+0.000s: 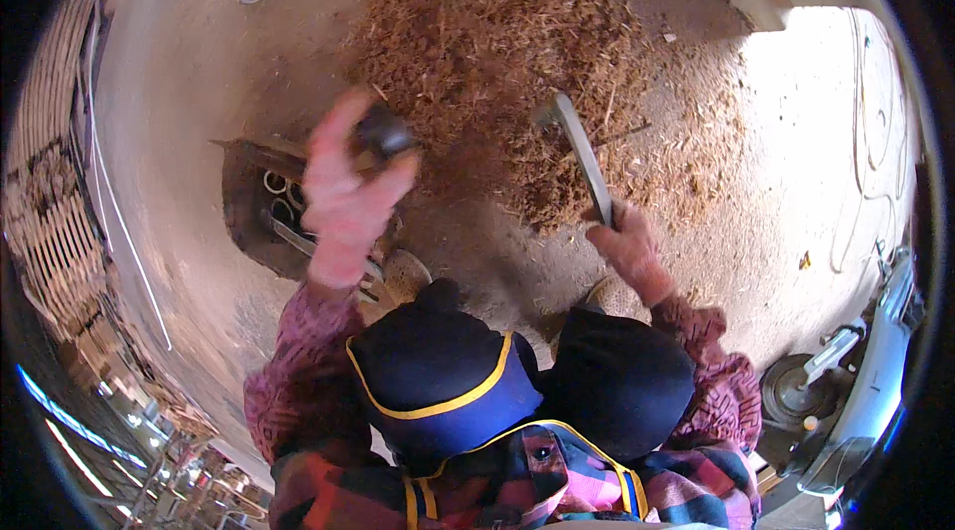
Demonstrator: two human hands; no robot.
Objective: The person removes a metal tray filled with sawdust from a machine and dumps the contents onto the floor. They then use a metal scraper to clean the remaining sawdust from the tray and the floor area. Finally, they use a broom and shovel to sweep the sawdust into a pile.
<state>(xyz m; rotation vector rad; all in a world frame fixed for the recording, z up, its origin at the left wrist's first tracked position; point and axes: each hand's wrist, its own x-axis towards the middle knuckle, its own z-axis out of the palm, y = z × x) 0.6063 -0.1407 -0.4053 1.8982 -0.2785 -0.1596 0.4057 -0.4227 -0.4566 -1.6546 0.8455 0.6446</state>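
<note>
My left hand (343, 197) is raised and motion-blurred, closed around a small dark rounded object (383, 132); what it is I cannot tell. My right hand (629, 249) grips the handle of a long flat metal blade (582, 154), like a machete, which points up and away over a large heap of brown fibrous husk shavings (497, 42) on the ground. Both hands wear pinkish gloves with pink patterned sleeves. My knees in dark cloth with yellow trim (448, 381) fill the lower middle.
A dark hollow in the ground (261, 213) holding metal rings and tools lies under my left hand. Stacked woven slats (50, 182) line the left edge. A grey machine with a round base (806, 386) stands at the lower right. Cords (875, 132) trail at right.
</note>
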